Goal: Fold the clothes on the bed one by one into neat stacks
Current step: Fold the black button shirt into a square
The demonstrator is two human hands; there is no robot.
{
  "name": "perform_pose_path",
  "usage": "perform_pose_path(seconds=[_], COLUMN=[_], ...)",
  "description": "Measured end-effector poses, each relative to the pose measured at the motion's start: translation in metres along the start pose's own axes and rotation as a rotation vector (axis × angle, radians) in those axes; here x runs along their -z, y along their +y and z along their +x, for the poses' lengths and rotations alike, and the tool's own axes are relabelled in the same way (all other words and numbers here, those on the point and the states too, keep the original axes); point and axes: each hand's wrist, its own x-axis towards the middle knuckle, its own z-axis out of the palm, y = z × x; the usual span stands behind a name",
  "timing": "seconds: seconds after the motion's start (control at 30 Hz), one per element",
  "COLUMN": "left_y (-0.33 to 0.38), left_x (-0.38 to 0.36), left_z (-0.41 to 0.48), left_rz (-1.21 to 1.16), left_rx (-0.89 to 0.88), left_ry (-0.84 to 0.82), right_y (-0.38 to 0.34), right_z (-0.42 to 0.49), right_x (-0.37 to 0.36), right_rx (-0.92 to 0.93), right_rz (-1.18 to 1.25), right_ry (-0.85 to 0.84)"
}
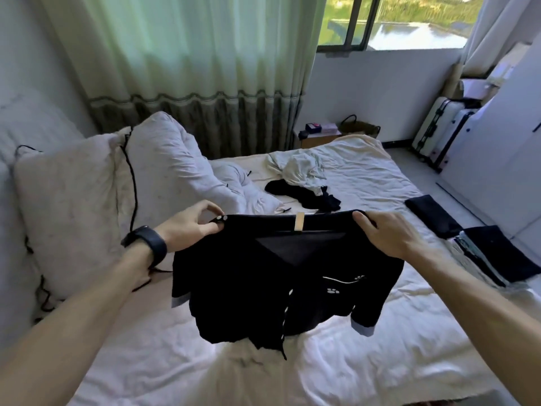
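A black button-up shirt (263, 282) with pale cuffs and small paw prints hangs spread over the white bed (164, 361), its hem touching the sheet. My left hand (193, 227) pinches its left shoulder and my right hand (383, 232) grips its right shoulder, holding it up by the top edge. Farther back on the bed lies a heap of unfolded clothes: a pale garment (301, 171) on top of dark ones (307, 194). At the bed's right edge sit a folded dark piece (430, 215) and a stack of folded clothes (494, 253).
Large pillows (87, 206) and a bunched quilt (243, 189) fill the bed's left side. A bedside table (319, 136) with small items stands beyond the bed. Suitcases (439, 130) and a white wardrobe (497, 159) line the right wall. Curtains (187, 68) cover the window behind.
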Motion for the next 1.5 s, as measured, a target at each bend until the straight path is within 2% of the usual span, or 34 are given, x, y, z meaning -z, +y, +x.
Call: perform_pose_path(seconds=[0.07, 0.13, 0.2, 0.33, 0.4, 0.43, 0.5, 0.57, 0.63, 0.7, 0.73, 0.87, 0.93, 1.03, 1.1, 1.17, 1.27, 1.33, 1.5], left_y=[0.023, 0.041, 0.055, 0.089, 0.108, 0.118, 0.134, 0.141, 0.144, 0.139, 0.136, 0.113, 0.109, 0.117, 0.124, 0.128, 0.134, 0.135, 0.133], left_x=[0.013, 0.021, 0.023, 0.001, -0.008, -0.013, -0.02, -0.037, -0.06, -0.085, -0.098, -0.133, -0.139, -0.139, -0.144, -0.152, -0.163, -0.164, -0.145], left_z=[-0.009, -0.024, -0.04, -0.066, -0.075, -0.079, -0.089, -0.098, -0.114, -0.13, -0.139, -0.146, -0.154, -0.174, -0.185, -0.195, -0.211, -0.22, -0.234], left_rz=[-0.24, -0.463, -0.487, -0.287, -0.288, -0.202, 0.168, 0.488, 0.537, 0.441, 0.372, 0.161, -0.101, -0.692, -0.781, -0.581, -0.111, 0.076, 0.635], left_rx=[0.012, 0.069, 0.135, 0.163, 0.224, 0.244, 0.261, 0.22, 0.099, -0.018, -0.018, 0.173, 0.19, 0.173, 0.114, 0.046, -0.114, -0.17, -0.176], left_ry=[0.028, -0.012, -0.052, -0.077, -0.116, -0.092, 0.003, 0.17, 0.395, 0.6, 0.647, 0.529, 0.5, 0.449, 0.449, 0.597, 0.895, 1.012, 1.071], right_y=[0.0, 0.007, 0.018, 0.038, 0.048, 0.055, 0.069, 0.081, 0.088, 0.095, 0.101, 0.113, 0.118, 0.123, 0.124, 0.123, 0.118, 0.113, 0.11], right_z=[0.0, -0.001, -0.003, -0.024, -0.035, -0.04, -0.046, -0.054, -0.063, -0.073, -0.079, -0.098, -0.105, -0.115, -0.122, -0.132, -0.149, -0.157, -0.155], right_x=[0.02, 0.036, 0.048, 0.071, 0.079, 0.08, 0.08, 0.078, 0.075, 0.073, 0.071, 0.065, 0.068, 0.08, 0.088, 0.092, 0.093, 0.093, 0.101], right_rx=[0.008, 0.016, 0.036, 0.251, 0.365, 0.396, 0.439, 0.464, 0.431, 0.364, 0.336, 0.265, 0.237, 0.168, 0.177, 0.207, 0.271, 0.32, 0.415], right_rz=[0.118, 0.216, 0.256, 0.269, 0.169, 0.109, 0.027, 0.006, 0.034, 0.026, 0.011, -0.145, -0.147, 0.02, 0.164, 0.269, 0.362, 0.383, 0.334], right_ry=[0.039, 0.073, 0.102, 0.157, 0.195, 0.218, 0.29, 0.352, 0.358, 0.347, 0.319, 0.144, 0.088, 0.092, 0.144, 0.217, 0.396, 0.5, 0.618])
